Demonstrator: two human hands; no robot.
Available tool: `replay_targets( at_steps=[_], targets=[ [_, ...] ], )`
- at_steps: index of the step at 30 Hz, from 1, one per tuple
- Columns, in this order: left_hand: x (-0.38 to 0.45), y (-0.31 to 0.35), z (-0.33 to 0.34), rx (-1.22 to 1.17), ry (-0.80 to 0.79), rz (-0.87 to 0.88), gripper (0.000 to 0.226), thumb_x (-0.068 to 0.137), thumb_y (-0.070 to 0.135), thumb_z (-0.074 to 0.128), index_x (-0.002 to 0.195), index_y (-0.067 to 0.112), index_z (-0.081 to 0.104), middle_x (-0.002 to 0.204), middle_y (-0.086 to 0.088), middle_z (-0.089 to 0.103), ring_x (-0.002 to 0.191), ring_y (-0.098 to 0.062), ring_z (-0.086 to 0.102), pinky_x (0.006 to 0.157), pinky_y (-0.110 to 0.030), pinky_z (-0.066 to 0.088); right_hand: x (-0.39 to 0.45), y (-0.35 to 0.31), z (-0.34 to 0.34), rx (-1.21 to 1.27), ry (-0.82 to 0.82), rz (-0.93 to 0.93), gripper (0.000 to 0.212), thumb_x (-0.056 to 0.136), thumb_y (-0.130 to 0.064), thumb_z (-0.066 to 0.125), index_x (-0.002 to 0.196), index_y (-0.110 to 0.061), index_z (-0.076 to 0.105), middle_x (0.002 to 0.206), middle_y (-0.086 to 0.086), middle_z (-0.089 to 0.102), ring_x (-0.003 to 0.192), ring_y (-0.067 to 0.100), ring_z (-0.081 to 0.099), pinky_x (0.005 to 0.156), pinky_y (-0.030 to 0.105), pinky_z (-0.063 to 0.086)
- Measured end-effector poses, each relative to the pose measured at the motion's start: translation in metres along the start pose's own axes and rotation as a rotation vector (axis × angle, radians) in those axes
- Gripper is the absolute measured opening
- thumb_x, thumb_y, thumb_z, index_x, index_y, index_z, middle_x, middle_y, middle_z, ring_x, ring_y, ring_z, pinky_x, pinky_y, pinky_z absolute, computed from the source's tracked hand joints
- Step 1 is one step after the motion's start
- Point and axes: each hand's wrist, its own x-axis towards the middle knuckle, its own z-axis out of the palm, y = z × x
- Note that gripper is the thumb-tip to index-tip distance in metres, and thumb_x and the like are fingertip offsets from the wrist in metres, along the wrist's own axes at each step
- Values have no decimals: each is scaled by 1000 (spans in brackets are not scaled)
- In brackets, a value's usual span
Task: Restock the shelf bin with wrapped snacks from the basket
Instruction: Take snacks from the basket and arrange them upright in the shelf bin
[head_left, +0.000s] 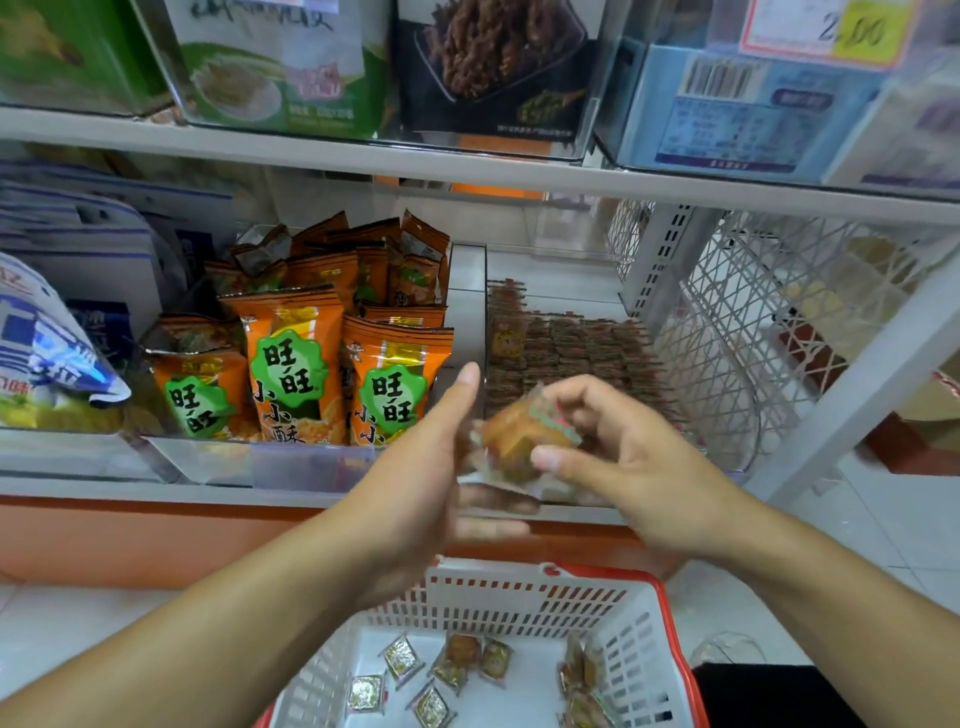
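Note:
My right hand (618, 452) grips a blurred bundle of small wrapped snacks (519, 441), orange-brown in clear wrap, just in front of the clear shelf bin (727, 457). That bin holds rows of the same small red-brown packets (571, 353). My left hand (431, 467) is beside the bundle with straight fingers, its palm touching the bundle's left side. Below, the white basket with a red rim (519, 597) holds several loose wrapped snacks (452, 670) on its floor.
A neighbouring clear bin (249, 457) holds orange snack bags (291, 364). Blue-and-white bags (57, 348) fill the far left. The upper shelf (467, 166) carries boxed goods. A white wire mesh divider (753, 322) closes the shelf's right end. White floor tiles lie on the right.

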Motion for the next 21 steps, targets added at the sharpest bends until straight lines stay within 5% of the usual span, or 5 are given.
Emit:
replay_targets(
  at_steps=[4,7,11,14,21],
  targets=[
    [2,2,-7,406,288,322,35,96,54,56,114,25,65,84,-6,65,68,-13,64,70,-39,57,32,25,-18,-141,305,132,26,91,-27,71,114,-26,58,112,-6,71,103,16,67,96,40,51],
    [8,-11,-10,653,345,408,63,91,54,63,146,35,39,84,2,64,76,-5,65,82,-38,56,61,40,-22,-413,355,257,32,91,-32,70,118,-39,54,108,-15,61,85,-7,57,66,14,44],
    [18,-21,-10,782,243,294,88,91,57,65,160,36,15,81,0,68,77,-4,67,82,-30,55,102,54,-17,-381,399,279,35,92,-18,70,109,-43,53,96,-20,60,78,-7,60,49,4,38],
    [23,-23,-10,781,231,252,79,91,60,63,155,37,23,82,-2,70,73,-2,67,65,-22,50,122,61,-13,-421,425,287,34,94,-13,65,124,-28,60,111,-9,65,84,-1,58,54,2,37],
    [26,-22,-11,751,258,251,75,90,62,60,153,38,25,84,2,69,74,0,68,66,-23,50,135,63,4,-464,449,347,48,92,-4,61,136,-22,56,130,3,66,117,23,63,78,16,38]
  ],
)
